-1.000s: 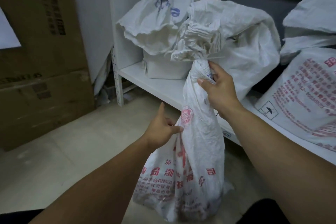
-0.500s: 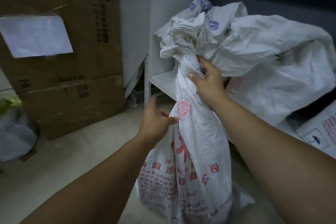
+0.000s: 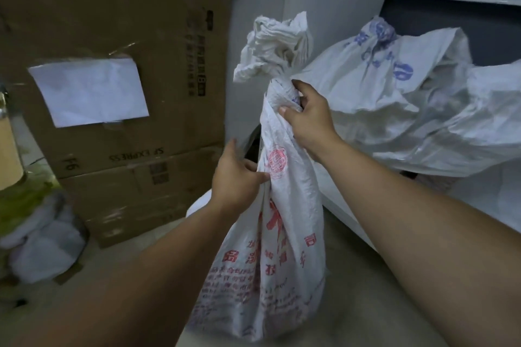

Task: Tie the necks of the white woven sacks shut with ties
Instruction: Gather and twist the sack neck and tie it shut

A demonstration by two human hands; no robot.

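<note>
Sack [image 3: 284, 234]: white woven, red print; hung between both hands, base low by the floor [image 3: 363, 276], contact unclear.
Handling: judged soft, crinkly, rather slippery, moderately loaded; best gripped at the gathered neck [image 3: 277, 90].
Long axis: vertical; ruffled mouth pointed up.
Right hand [image 3: 307, 118]: wrapped round the neck.
Left hand [image 3: 236, 180]: pinched 1 side fold lower down.
Tie: not discernible.

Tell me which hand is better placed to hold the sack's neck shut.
Probably right: the right hand grips the sack just under its bunched top; the left hand pinches its side lower down.
</note>
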